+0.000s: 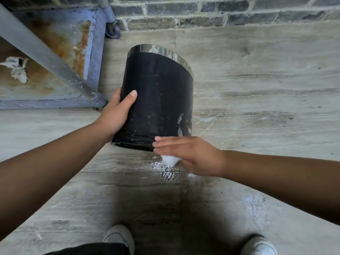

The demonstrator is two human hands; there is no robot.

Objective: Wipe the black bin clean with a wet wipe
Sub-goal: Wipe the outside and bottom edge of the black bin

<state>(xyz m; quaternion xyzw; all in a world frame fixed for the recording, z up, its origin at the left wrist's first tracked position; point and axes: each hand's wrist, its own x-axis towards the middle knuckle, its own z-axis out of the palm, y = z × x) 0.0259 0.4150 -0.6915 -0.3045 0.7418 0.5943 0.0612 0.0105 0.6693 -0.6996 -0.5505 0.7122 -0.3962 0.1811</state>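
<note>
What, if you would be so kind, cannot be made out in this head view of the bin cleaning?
- Black bin: inside and far side hidden by its own wall.
- Wet wipe: mostly covered by the right hand.
- Left hand: fingers hidden behind the bin.

rusty cart (55, 57) crowds left, floor (257, 89) open right

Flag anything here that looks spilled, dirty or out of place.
White foam is splashed on the floor under the wipe in the right hand. White smears mark the bin, gripped by the left hand. A crumpled wipe lies on the rusty cart.
</note>
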